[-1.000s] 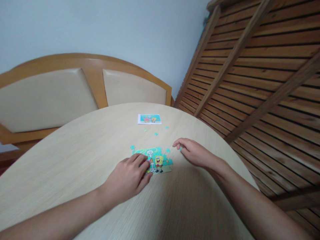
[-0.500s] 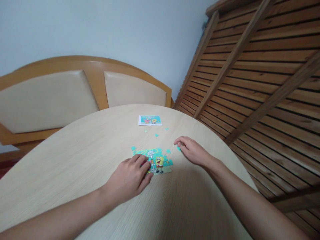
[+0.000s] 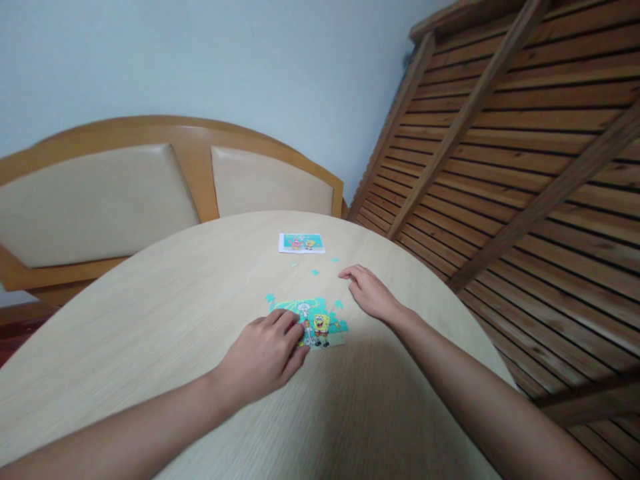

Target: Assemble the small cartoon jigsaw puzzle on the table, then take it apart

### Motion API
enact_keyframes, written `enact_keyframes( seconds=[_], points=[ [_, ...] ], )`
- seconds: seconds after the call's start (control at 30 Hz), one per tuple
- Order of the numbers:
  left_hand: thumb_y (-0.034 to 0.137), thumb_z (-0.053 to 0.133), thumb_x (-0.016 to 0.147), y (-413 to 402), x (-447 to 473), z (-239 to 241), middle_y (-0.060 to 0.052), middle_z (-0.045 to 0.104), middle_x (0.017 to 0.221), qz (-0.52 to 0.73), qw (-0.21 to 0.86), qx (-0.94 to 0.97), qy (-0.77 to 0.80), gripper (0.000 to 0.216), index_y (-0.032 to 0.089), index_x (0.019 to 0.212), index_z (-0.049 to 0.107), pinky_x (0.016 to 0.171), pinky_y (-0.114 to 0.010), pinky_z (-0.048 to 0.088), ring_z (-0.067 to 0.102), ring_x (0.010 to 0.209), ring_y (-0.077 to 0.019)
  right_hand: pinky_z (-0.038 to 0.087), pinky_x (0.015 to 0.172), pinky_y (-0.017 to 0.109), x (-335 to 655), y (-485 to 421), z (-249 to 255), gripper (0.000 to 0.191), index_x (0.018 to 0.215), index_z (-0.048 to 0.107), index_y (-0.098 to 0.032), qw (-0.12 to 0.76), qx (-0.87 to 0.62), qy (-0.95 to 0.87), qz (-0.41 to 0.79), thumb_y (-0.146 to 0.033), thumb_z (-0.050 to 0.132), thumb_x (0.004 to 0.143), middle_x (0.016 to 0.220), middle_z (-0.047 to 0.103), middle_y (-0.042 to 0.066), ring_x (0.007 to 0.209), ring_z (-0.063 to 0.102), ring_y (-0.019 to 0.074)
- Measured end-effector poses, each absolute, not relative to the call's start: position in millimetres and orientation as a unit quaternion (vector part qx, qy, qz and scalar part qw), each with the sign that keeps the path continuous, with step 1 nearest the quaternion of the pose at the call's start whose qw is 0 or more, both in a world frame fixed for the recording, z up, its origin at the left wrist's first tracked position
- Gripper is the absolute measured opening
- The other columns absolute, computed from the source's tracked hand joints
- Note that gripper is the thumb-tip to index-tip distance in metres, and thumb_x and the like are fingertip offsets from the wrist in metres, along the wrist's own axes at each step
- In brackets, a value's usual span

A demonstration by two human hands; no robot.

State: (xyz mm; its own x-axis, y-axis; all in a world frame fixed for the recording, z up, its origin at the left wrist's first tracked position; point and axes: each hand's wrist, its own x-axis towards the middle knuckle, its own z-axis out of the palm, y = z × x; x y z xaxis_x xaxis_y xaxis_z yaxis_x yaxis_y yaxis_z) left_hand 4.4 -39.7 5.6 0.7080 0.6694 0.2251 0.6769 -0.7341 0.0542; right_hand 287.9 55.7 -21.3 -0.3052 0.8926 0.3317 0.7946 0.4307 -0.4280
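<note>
A partly joined jigsaw puzzle (image 3: 318, 308) lies on the table, showing a yellow square cartoon figure and a pale blue-green one on turquoise. My left hand (image 3: 267, 350) rests on its left part, fingers bent but apart, covering that side. Up and to the right, my right hand (image 3: 370, 291) hovers low over the table with its index finger stretched out and nothing visible in it. Closest to its fingertips are a loose turquoise piece (image 3: 335, 260) and another puzzle piece (image 3: 315, 272). One more piece (image 3: 270, 298) touches or nearly touches the puzzle's upper left corner.
Farther back lies a picture sheet (image 3: 302, 243) with similar cartoon figures. A pale small piece (image 3: 293, 265) sits in front of it. Beyond the round table (image 3: 200, 280) stands a padded headboard (image 3: 190, 180); wooden slats (image 3: 500, 153) lean at the right.
My right hand has moved up and left, toward the loose pieces. The turquoise piece that showed by its fingers is no longer visible. My left hand stays on the puzzle.
</note>
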Motion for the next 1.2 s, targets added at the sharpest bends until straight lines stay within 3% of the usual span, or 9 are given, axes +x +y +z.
enact_keyframes(
  seconds=[0.23,0.63,0.9,1.2],
  points=[
    [0.031,0.048,0.1,-38.6,4.8,6.1,-0.012,0.064,0.105,-0.114,0.008,-0.924,-0.364,0.021,0.016,0.105,0.063,0.08,-0.046,0.06,0.064,0.099,-0.0292,0.044,0.099,0.037,251.3,86.5,-10.2,0.036,0.109,0.063,-0.014,0.223,-0.521,-0.82,0.086,0.002,0.042,0.085,0.109,0.066,0.011,0.105,0.058,0.0207],
    [0.031,0.049,0.1,-38.3,6.7,6.9,-0.011,0.064,0.107,-0.103,-0.004,-0.923,-0.371,0.021,0.017,0.105,0.063,0.081,-0.046,0.06,0.063,0.1,-0.0291,0.038,0.101,0.035,189.2,110.5,0.2,0.038,0.115,0.069,-0.02,0.158,-0.468,-0.869,0.034,-0.003,0.043,0.093,0.123,0.063,0.009,0.115,0.052,0.0227],
    [0.031,0.048,0.1,-39.9,4.8,6.8,-0.011,0.065,0.106,-0.103,0.004,-0.924,-0.369,0.022,0.017,0.105,0.064,0.082,-0.046,0.06,0.064,0.101,-0.0287,0.04,0.094,0.034,236.4,78.0,5.2,0.037,0.107,0.075,-0.023,0.148,-0.494,-0.857,0.006,-0.006,0.046,0.093,0.114,0.064,0.008,0.107,0.055,0.0233],
    [0.032,0.046,0.101,-39.2,4.5,4.9,-0.011,0.066,0.106,-0.105,0.022,-0.923,-0.37,0.024,0.017,0.105,0.064,0.082,-0.044,0.06,0.065,0.1,-0.0276,0.044,0.097,0.034,303.6,35.6,-5.2,0.047,0.125,0.07,-0.023,0.182,-0.501,-0.845,0.046,-0.001,0.045,0.09,0.114,0.062,0.009,0.108,0.057,0.0208]
  ],
)
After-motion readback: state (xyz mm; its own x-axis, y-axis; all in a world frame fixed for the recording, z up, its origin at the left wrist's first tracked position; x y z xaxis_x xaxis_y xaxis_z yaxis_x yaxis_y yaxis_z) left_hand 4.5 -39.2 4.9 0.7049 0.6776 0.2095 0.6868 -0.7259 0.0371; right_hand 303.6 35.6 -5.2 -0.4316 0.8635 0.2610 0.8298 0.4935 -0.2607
